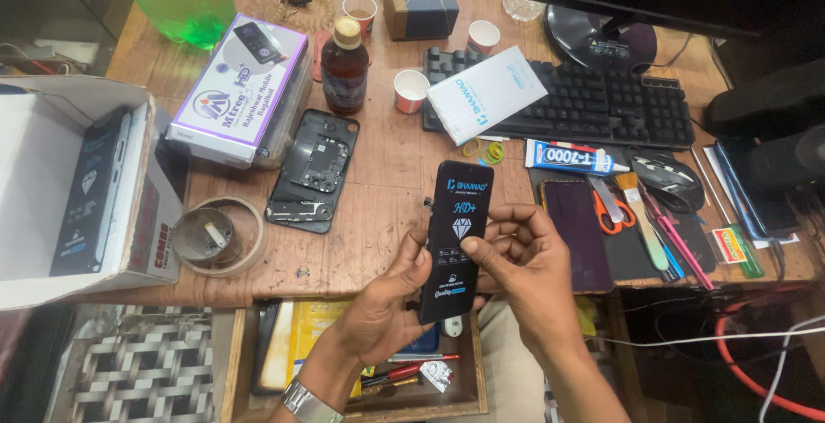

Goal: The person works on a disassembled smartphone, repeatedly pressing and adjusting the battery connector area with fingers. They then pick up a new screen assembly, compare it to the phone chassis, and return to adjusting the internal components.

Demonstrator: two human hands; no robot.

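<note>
We see through one head camera, looking steeply down from close above our own hands near the bottom centre. The table (378,174) fills the middle, the keyboard (593,101) lies far right, and an open drawer (468,363) sits nearest.

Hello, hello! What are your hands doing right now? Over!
Left hand and right hand both hold black phone screen above desk edge. Nothing blocking. Over.

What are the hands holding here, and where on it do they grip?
Both hands hold a black phone screen panel: left hand at its lower left edge, right hand at its right edge, thumb on the face.
</note>
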